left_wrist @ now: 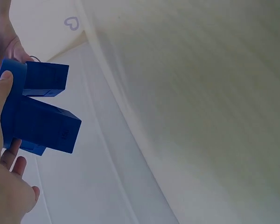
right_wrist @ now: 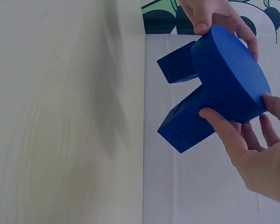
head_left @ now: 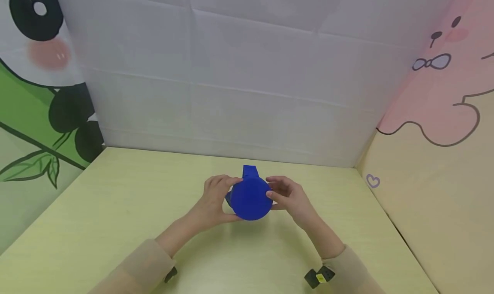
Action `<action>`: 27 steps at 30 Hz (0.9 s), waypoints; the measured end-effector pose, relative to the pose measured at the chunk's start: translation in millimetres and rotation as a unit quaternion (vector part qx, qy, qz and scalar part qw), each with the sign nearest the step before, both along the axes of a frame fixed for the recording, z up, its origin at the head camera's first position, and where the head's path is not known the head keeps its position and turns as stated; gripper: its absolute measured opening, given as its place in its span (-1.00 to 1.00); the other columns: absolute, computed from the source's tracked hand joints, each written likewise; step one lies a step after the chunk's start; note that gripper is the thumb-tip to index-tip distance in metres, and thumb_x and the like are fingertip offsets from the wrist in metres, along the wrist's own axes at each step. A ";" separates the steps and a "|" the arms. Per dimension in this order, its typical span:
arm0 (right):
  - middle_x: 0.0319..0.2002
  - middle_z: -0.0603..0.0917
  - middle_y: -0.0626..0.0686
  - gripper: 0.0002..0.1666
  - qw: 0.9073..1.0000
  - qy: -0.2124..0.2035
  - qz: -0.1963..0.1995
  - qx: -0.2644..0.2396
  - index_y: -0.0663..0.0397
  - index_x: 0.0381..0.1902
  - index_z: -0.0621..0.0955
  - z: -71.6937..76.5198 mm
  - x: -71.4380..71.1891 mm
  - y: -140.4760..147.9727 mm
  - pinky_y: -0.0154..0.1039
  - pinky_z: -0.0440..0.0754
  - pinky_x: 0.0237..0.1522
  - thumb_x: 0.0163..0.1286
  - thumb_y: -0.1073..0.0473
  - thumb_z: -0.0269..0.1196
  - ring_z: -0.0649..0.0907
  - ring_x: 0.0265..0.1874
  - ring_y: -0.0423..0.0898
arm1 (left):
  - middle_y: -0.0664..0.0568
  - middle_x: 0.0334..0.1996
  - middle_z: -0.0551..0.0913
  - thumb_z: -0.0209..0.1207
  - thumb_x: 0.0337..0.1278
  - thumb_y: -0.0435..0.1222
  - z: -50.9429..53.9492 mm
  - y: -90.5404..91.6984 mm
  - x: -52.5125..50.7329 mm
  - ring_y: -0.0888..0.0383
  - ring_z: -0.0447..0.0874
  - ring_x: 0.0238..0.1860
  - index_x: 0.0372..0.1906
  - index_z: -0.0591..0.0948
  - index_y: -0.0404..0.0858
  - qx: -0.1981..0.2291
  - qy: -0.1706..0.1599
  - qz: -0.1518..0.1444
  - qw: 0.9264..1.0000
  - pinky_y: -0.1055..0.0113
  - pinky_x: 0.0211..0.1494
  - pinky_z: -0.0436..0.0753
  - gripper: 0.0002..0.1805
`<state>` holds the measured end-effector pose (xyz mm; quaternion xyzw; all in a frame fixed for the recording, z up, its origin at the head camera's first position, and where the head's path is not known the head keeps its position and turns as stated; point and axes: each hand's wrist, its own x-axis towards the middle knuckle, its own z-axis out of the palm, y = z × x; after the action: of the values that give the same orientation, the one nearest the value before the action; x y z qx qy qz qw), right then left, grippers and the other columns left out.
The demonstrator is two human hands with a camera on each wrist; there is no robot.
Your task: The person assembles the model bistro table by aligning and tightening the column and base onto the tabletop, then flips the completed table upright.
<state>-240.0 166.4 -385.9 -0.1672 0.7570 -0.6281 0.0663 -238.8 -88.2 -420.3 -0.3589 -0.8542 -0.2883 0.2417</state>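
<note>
Both hands hold a blue round piece [head_left: 251, 198] above the table, its flat disc face toward the head camera. Several rectangular blocks [left_wrist: 46, 123] stick out from the disc's other side, like short stool legs. At its left, my left hand [head_left: 216, 197] grips the rim between thumb and fingers. My right hand [head_left: 291, 197] pinches the right side, its thumb on the disc's edge and other fingers behind. From the right wrist view, one right fingertip lies against a leg block near the disc [right_wrist: 238, 70]. Small markings on the block ends are too faint to read.
The pale wood-look table [head_left: 127, 208] spreads beneath the hands. A white creased backdrop [head_left: 247, 79] stands behind it. Cartoon-printed panels rise at the left [head_left: 23, 156] and right [head_left: 428, 191]. Black devices, one a wrist camera mount [head_left: 320, 277], sit at both cuffs.
</note>
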 end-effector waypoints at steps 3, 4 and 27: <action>0.11 0.52 0.23 -0.47 1.000 -0.003 0.016 0.000 0.12 0.17 0.43 -0.8 -0.9 -0.4 0.04 0.65 -0.17 0.29 0.13 0.28 0.58 0.04 0.10 | -0.01 0.06 0.46 0.59 -0.54 -0.08 1.8 -2.1 0.7 -0.02 0.22 0.20 0.28 0.27 -0.13 0.020 -0.041 0.002 0.999 -0.10 0.26 0.08 0.08; 0.12 0.52 0.21 -0.46 1.000 0.002 0.021 0.009 0.09 0.17 0.43 -0.6 -1.2 -0.1 0.01 0.65 -0.15 0.27 0.12 0.29 0.56 0.06 0.10 | 0.00 0.05 0.47 0.59 -0.54 -0.07 2.6 -3.0 0.2 -0.01 0.22 0.19 0.28 0.27 -0.12 0.028 -0.051 0.001 0.998 -0.11 0.25 0.08 0.08; 0.20 0.49 0.10 -0.13 0.986 0.075 0.013 0.150 -0.18 0.36 0.28 -28.8 -34.5 -11.3 0.13 0.39 0.20 0.12 0.03 0.41 0.46 0.17 0.05 | -0.10 0.05 0.50 0.44 -0.29 0.11 3.4 -11.8 -36.2 -0.17 0.34 0.20 0.36 0.23 -0.04 0.050 -0.295 0.044 0.953 -0.29 0.18 0.28 0.02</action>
<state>-274.5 155.1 -414.8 -0.2117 0.8433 -0.4922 0.0420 -275.0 -100.0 -417.0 -0.2076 -0.8867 -0.4130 0.0087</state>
